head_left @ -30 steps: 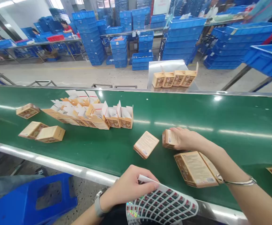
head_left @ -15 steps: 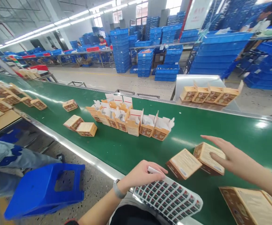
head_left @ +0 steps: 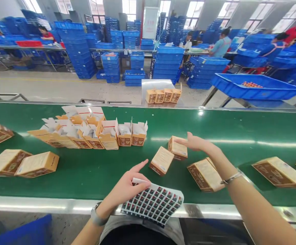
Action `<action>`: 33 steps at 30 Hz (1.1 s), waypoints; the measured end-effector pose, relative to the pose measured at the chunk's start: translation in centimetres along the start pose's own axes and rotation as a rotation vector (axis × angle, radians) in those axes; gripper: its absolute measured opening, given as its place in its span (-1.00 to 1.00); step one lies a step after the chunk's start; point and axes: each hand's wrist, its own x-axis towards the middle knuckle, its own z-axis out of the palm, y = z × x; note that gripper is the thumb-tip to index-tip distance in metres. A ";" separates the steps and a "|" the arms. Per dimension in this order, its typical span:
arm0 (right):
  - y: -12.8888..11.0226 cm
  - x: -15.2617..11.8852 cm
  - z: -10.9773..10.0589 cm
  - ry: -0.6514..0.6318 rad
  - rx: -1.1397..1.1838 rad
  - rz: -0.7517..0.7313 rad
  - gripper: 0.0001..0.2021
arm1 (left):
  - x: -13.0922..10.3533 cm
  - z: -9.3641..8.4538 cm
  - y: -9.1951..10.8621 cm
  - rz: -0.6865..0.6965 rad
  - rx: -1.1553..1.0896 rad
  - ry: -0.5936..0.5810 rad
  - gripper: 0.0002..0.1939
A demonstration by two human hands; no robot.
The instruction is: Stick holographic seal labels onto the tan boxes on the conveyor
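Note:
My left hand (head_left: 129,185) pinches the upper edge of a white sheet of small dark stickers (head_left: 154,204), its index finger stretched out toward a closed tan-and-brown carton (head_left: 161,160). A second closed carton (head_left: 177,148) lies just behind it, with the fingers of my right hand (head_left: 195,142) stretched over its top. That hand is open; whether its fingertips touch the carton I cannot tell. Below my right wrist lies another carton (head_left: 206,174), partly covered by the forearm.
Several open cartons with white contents (head_left: 109,134) stand left on the green belt (head_left: 99,183). More closed cartons lie at the left (head_left: 39,164) and right (head_left: 280,172). Beyond the belt are small cartons (head_left: 160,96), a blue bin (head_left: 257,86) and people among stacked crates.
The view has swung to the right, showing more of the belt there. My left index finger now points out toward the nearer carton; the sticker sheet stays in that hand.

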 end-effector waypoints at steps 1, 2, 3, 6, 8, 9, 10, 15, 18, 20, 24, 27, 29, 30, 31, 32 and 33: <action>-0.6 0.1 0.4 -0.044 -0.006 0.024 -0.18 | 0.7 0.5 0.3 -0.001 0.006 -0.016 -0.79; -1.2 0.1 0.7 -0.078 -0.010 0.038 -0.18 | 1.5 1.0 0.5 0.000 0.009 -0.029 -0.79; -1.6 0.1 0.7 -0.097 -0.015 0.044 -0.21 | 2.2 1.5 0.7 0.002 0.009 -0.038 -0.79; -0.8 -0.9 -0.9 -0.088 -0.023 0.043 -0.34 | 4.1 2.5 1.3 0.006 0.021 -0.030 -0.78; 1.3 -2.5 -2.4 -0.065 -0.012 0.031 -0.37 | 5.0 2.8 1.6 0.003 0.039 -0.036 -0.77; 2.6 -3.5 -3.0 -0.045 -0.003 0.025 -0.37 | 5.3 2.9 1.6 0.004 0.047 -0.054 -0.76; 3.8 -4.6 -3.2 -0.021 0.005 0.010 -0.36 | 5.5 3.0 1.7 0.013 0.054 -0.080 -0.74; 6.7 -8.0 0.4 0.084 0.052 -0.145 -0.43 | 6.2 3.9 2.4 0.029 0.102 -0.246 -0.66; 8.4 -7.6 3.0 0.135 0.138 -0.170 -0.36 | 6.9 4.7 3.1 -0.022 0.189 -0.340 -0.60; 11.1 -8.0 4.1 0.265 0.227 -0.216 -0.37 | 7.7 5.1 3.4 0.007 0.259 -0.336 -0.59; 17.8 -11.3 6.4 0.517 0.275 -0.219 -0.43 | 10.0 6.0 4.1 0.085 0.310 -0.198 -0.56; 20.4 -13.2 8.9 0.529 0.134 -0.091 -0.45 | 11.5 7.4 5.6 0.122 0.429 -0.246 -0.63; 20.0 -13.6 10.0 0.558 0.056 -0.031 -0.50 | 12.0 8.9 6.8 0.166 0.548 -0.357 -0.73; 19.5 -13.5 10.1 0.581 0.027 -0.009 -0.52 | 12.1 9.7 7.2 0.168 0.597 -0.407 -0.78; 18.8 -13.3 10.1 0.604 0.006 0.005 -0.54 | 12.1 10.4 7.5 0.153 0.630 -0.434 -0.81; 18.3 -12.9 9.9 0.617 -0.001 0.007 -0.53 | 12.2 11.1 7.6 0.134 0.642 -0.432 -0.82; 17.9 -12.3 9.7 0.618 0.013 -0.013 -0.52 | 12.2 11.6 7.5 0.118 0.636 -0.416 -0.82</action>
